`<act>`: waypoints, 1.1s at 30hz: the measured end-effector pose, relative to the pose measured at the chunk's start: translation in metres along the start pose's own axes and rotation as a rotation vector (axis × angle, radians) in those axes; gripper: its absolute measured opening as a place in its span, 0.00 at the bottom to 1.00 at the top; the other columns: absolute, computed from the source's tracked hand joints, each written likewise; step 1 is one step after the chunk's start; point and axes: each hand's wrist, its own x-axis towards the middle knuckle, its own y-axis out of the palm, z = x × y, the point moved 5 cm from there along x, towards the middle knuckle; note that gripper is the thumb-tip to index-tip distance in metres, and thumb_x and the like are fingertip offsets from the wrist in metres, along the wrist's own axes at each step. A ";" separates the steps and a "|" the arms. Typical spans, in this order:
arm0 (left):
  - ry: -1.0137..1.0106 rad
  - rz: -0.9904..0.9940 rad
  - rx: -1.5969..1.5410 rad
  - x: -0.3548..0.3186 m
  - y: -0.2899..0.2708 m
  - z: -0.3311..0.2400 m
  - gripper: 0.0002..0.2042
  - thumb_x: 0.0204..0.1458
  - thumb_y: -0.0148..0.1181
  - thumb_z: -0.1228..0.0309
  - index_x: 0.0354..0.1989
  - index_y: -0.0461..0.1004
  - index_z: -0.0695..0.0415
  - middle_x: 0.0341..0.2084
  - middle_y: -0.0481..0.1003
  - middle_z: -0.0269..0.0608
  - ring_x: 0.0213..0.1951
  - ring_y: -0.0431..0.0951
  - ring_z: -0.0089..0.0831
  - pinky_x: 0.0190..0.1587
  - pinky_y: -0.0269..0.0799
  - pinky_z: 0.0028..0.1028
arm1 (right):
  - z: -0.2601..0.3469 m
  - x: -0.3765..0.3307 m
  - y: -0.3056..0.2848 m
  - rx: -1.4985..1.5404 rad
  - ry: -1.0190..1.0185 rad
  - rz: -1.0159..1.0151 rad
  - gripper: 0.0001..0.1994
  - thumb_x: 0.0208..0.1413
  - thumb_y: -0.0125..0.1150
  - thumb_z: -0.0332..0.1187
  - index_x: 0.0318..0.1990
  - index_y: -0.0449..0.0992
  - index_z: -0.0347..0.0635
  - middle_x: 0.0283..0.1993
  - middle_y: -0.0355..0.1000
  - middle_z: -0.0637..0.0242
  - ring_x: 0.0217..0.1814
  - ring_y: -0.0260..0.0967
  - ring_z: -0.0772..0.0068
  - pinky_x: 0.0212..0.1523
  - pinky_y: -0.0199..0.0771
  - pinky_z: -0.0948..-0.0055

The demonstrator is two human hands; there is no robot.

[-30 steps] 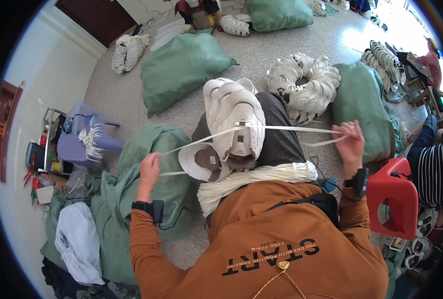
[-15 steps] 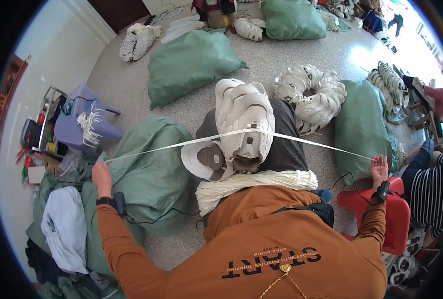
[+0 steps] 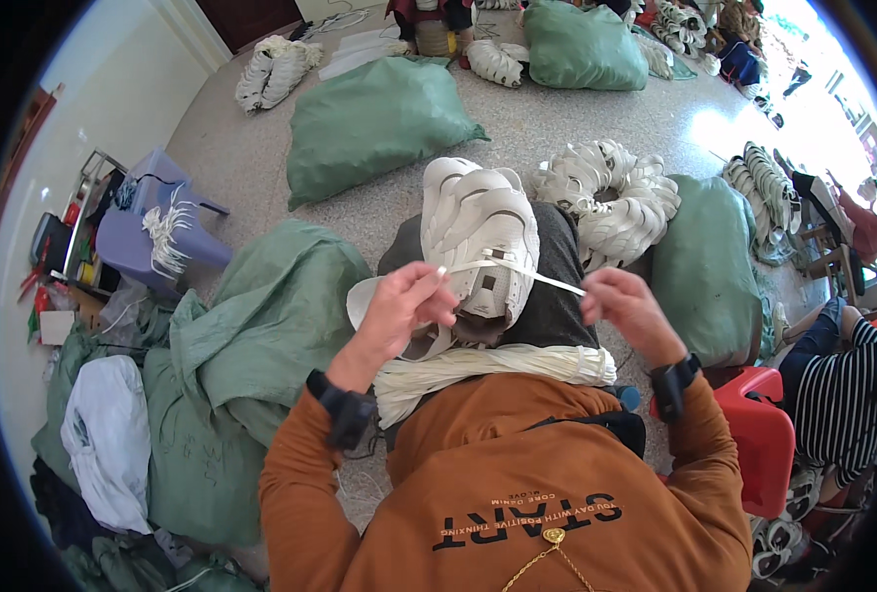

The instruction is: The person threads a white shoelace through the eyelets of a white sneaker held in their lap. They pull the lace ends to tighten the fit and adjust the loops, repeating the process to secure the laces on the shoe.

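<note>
A stack of nested off-white shoe uppers (image 3: 478,212) lies across my lap, the nearest one facing me with its collar opening. A flat white shoelace (image 3: 557,283) runs through the top of that upper. My left hand (image 3: 409,308) pinches one side of the lace close beside the upper, fingers bent. My right hand (image 3: 636,311) is closed on the other side, a short way to the right. Another upper (image 3: 362,299) shows in part behind my left hand. A thick bundle of cream laces (image 3: 498,373) rests across my lap against my waist.
Green sacks (image 3: 379,123) lie ahead, with another sack (image 3: 705,271) at the right. A ring of uppers (image 3: 611,202) sits on the floor before my knees. At left stands a purple stool (image 3: 143,242) with laces on it; at right, a red stool (image 3: 754,434) near a seated person.
Both hands have come inward from wide apart to near the upper. The lace, stretched out to both sides before, now shows only short lengths between the upper and my fingers.
</note>
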 end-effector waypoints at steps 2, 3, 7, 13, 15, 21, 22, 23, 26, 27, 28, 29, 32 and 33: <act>0.144 -0.037 0.175 0.027 0.004 -0.004 0.10 0.63 0.63 0.66 0.45 0.78 0.61 0.32 0.80 0.34 0.25 0.77 0.18 0.32 0.76 0.20 | 0.007 0.011 0.047 -0.206 -0.104 0.095 0.06 0.67 0.58 0.30 0.45 0.77 0.37 0.34 0.79 0.66 0.32 0.77 0.77 0.35 0.77 0.77; 0.251 -0.080 0.216 0.036 0.008 -0.008 0.09 0.61 0.65 0.67 0.41 0.80 0.61 0.29 0.78 0.30 0.22 0.70 0.14 0.27 0.70 0.17 | 0.009 0.018 0.066 -0.290 -0.127 0.126 0.06 0.67 0.57 0.28 0.44 0.77 0.36 0.37 0.78 0.65 0.33 0.76 0.77 0.36 0.77 0.76; 0.271 -0.127 0.330 0.053 0.010 -0.016 0.09 0.61 0.65 0.68 0.42 0.81 0.61 0.27 0.78 0.30 0.22 0.70 0.14 0.27 0.69 0.18 | 0.010 0.030 0.117 -0.515 -0.331 0.228 0.04 0.64 0.56 0.24 0.43 0.74 0.34 0.46 0.76 0.60 0.33 0.76 0.77 0.36 0.76 0.76; 0.417 -0.099 0.379 0.060 0.024 -0.012 0.06 0.61 0.63 0.73 0.41 0.80 0.62 0.27 0.80 0.32 0.24 0.71 0.13 0.28 0.70 0.19 | -0.003 0.047 0.113 -0.434 -0.415 0.119 0.03 0.64 0.54 0.22 0.42 0.72 0.32 0.53 0.73 0.59 0.34 0.73 0.78 0.37 0.75 0.77; 0.528 -0.113 0.407 0.065 0.023 -0.015 0.04 0.61 0.62 0.74 0.41 0.79 0.61 0.27 0.80 0.33 0.25 0.72 0.13 0.29 0.72 0.19 | -0.009 0.044 0.111 -0.247 -0.330 0.152 0.03 0.66 0.54 0.22 0.42 0.72 0.33 0.54 0.73 0.61 0.35 0.73 0.80 0.39 0.75 0.78; 0.233 -0.104 0.206 0.060 0.018 -0.012 0.05 0.61 0.62 0.75 0.42 0.75 0.60 0.29 0.80 0.35 0.23 0.71 0.13 0.25 0.68 0.18 | -0.016 0.033 0.106 -0.301 -0.265 0.265 0.04 0.67 0.53 0.23 0.44 0.73 0.32 0.54 0.73 0.61 0.39 0.72 0.81 0.42 0.76 0.78; 0.217 -0.096 0.158 0.056 0.019 -0.013 0.05 0.61 0.62 0.74 0.43 0.75 0.60 0.29 0.80 0.34 0.22 0.71 0.13 0.24 0.67 0.18 | -0.015 0.034 0.106 -0.305 -0.293 0.250 0.04 0.66 0.54 0.23 0.44 0.73 0.33 0.54 0.73 0.61 0.39 0.72 0.81 0.42 0.76 0.77; 0.200 -0.087 0.110 0.051 0.022 -0.013 0.05 0.62 0.61 0.73 0.43 0.75 0.60 0.28 0.79 0.33 0.22 0.70 0.13 0.22 0.65 0.18 | -0.014 0.035 0.106 -0.310 -0.322 0.234 0.04 0.66 0.55 0.23 0.44 0.73 0.34 0.54 0.73 0.61 0.39 0.72 0.81 0.42 0.76 0.77; 0.094 -0.058 0.042 0.033 0.023 -0.007 0.07 0.64 0.59 0.70 0.44 0.75 0.59 0.25 0.75 0.30 0.18 0.66 0.13 0.18 0.60 0.18 | -0.011 0.045 0.106 -0.407 -0.387 0.206 0.04 0.63 0.56 0.22 0.43 0.73 0.35 0.55 0.73 0.60 0.39 0.72 0.81 0.42 0.77 0.75; 0.052 -0.038 0.035 0.025 0.017 -0.005 0.07 0.64 0.59 0.68 0.44 0.75 0.59 0.24 0.74 0.28 0.16 0.64 0.13 0.17 0.59 0.19 | -0.010 0.050 0.107 -0.458 -0.410 0.190 0.04 0.61 0.57 0.22 0.43 0.73 0.36 0.56 0.73 0.60 0.39 0.73 0.80 0.42 0.77 0.74; -0.053 -0.015 0.004 0.022 0.009 0.005 0.08 0.65 0.57 0.66 0.45 0.75 0.57 0.20 0.69 0.24 0.13 0.59 0.12 0.14 0.53 0.19 | -0.017 0.055 0.107 -0.494 -0.436 0.149 0.05 0.59 0.58 0.21 0.42 0.72 0.36 0.56 0.73 0.59 0.37 0.73 0.79 0.41 0.78 0.73; -0.086 -0.129 -0.045 0.015 0.011 0.005 0.07 0.65 0.56 0.68 0.45 0.75 0.58 0.20 0.68 0.27 0.11 0.56 0.12 0.13 0.49 0.19 | -0.016 0.055 0.113 -0.359 -0.434 0.168 0.04 0.59 0.57 0.22 0.41 0.72 0.36 0.55 0.74 0.59 0.34 0.73 0.78 0.38 0.77 0.74; -0.057 -0.150 -0.180 0.008 -0.004 0.020 0.03 0.66 0.54 0.70 0.45 0.71 0.52 0.20 0.63 0.26 0.12 0.53 0.12 0.12 0.46 0.18 | -0.011 0.054 0.115 -0.372 -0.284 0.130 0.03 0.62 0.55 0.22 0.41 0.73 0.35 0.57 0.72 0.59 0.36 0.74 0.78 0.37 0.77 0.74; -0.039 -0.085 -0.259 0.007 -0.009 0.021 0.06 0.66 0.53 0.72 0.49 0.70 0.55 0.25 0.67 0.29 0.16 0.60 0.14 0.16 0.54 0.18 | -0.003 0.051 0.114 -0.406 -0.298 0.154 0.02 0.62 0.55 0.22 0.41 0.74 0.34 0.57 0.72 0.59 0.36 0.75 0.78 0.37 0.77 0.73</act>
